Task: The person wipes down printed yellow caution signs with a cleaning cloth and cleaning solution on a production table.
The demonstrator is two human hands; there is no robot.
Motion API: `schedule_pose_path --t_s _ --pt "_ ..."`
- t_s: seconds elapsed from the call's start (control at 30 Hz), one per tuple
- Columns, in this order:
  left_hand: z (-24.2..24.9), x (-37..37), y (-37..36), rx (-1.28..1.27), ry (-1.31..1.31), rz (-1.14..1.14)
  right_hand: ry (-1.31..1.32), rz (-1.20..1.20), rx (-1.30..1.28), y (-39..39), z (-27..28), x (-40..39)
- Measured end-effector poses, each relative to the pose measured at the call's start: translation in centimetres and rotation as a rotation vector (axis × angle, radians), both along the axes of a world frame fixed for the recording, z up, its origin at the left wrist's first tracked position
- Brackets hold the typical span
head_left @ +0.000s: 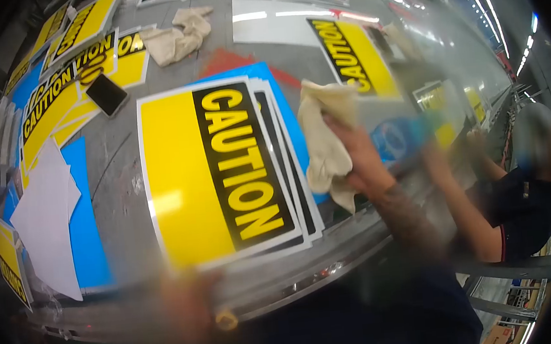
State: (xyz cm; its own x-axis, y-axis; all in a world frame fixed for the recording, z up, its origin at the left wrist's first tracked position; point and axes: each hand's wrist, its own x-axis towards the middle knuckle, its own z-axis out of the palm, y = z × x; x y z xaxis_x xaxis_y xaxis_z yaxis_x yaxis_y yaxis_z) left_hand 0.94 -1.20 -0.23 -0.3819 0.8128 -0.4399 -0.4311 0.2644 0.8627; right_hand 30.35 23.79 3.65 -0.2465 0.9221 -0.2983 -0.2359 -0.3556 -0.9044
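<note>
My right hand (355,146) is closed around a crumpled beige cloth (325,135), which hangs just right of the sign stack. My left hand (192,304) is a blur at the table's front edge, by the lower edge of the top caution sign (177,174). That sign is yellow with a black band reading CAUTION. It tops a slightly fanned stack of similar signs, with a blue sheet (285,99) under them. Beyond my right wrist appears a blurred blue bottle (396,139), close to a co-worker's hand (433,157).
White sheets (43,212) lie at left over blue ones. A dark phone (107,95) rests near more caution signs (57,106). Another cloth (178,36) is at the back, and a caution sign (370,59) lies on the right. A co-worker (521,203) stands at right.
</note>
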Motion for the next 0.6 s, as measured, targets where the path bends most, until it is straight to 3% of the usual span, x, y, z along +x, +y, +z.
schedule_pose_path --t_s 0.1,0.2,0.3,0.4,0.5,0.53,0.57,0.6 --pt "-1.3 -0.5 0.0 0.094 -0.220 0.111 0.359 -0.032 -0.280 0.0 -1.8 0.6" --pt "-2.2 -0.7 0.1 0.130 -0.289 0.192 0.291 0.041 -0.268 -0.1 -1.0 -0.5" --pt "-2.8 -0.5 0.1 0.301 -0.601 0.302 -0.376 0.061 0.356 1.8 -0.5 -2.5" --pt "-2.1 0.7 0.9 0.248 -0.493 0.293 -0.818 0.048 0.972 1.1 -0.5 -5.4" --pt "-1.0 1.3 2.0 0.122 -0.287 0.224 -0.737 0.604 1.058 -4.3 -0.5 -11.4" --pt "-0.9 1.4 2.2 0.101 -0.274 0.204 -0.719 0.855 1.308 -5.3 -0.9 -13.2" --pt "-0.9 1.4 2.4 0.079 -0.260 0.180 -0.563 0.861 1.522 -6.1 -2.9 -14.1" --pt "-0.8 1.6 2.4 0.038 -0.215 0.217 -0.594 0.906 1.572 -5.2 -4.4 -14.3"
